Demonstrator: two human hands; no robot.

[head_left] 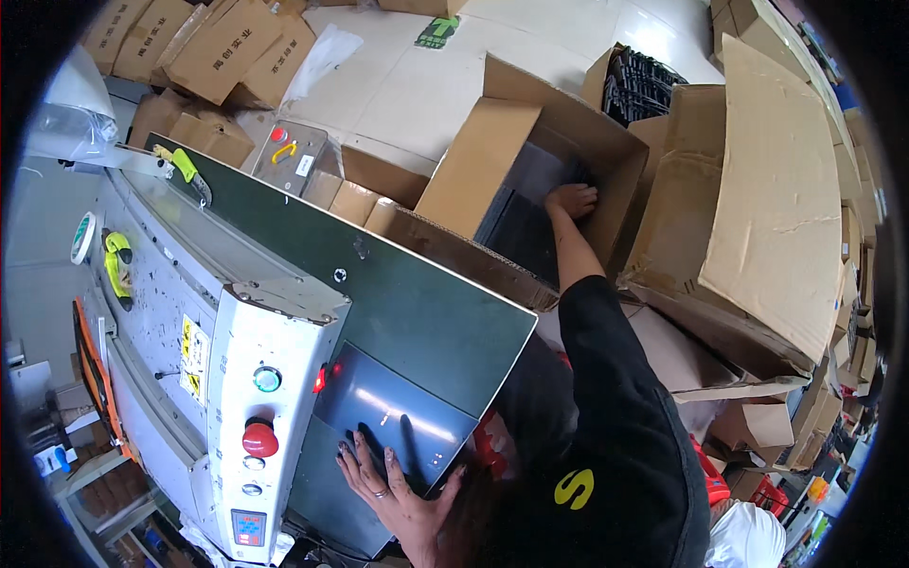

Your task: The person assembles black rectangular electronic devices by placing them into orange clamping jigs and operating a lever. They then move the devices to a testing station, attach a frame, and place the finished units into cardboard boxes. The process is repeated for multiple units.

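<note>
My left hand (393, 488) lies palm down with fingers spread on a glossy dark sheet (388, 393). The sheet rests on the green table of a grey-white machine (270, 331), partly under its head, and a red light shines at its edge. My right arm reaches into an open cardboard box (473, 180) beyond the table. Inside, my right hand (572, 200) has bent fingers closed at the edge of the dark sheets (525, 222) stacked there; its fingertips are partly hidden.
The machine front carries a red push button (260, 438), a green-ringed button (267, 379) and a small display (249, 528). A yellow-green handled knife (187, 170) lies at the table's far left corner. Another open cardboard box (748, 208) stands right of my arm. A grey control box (294, 156) stands behind the table.
</note>
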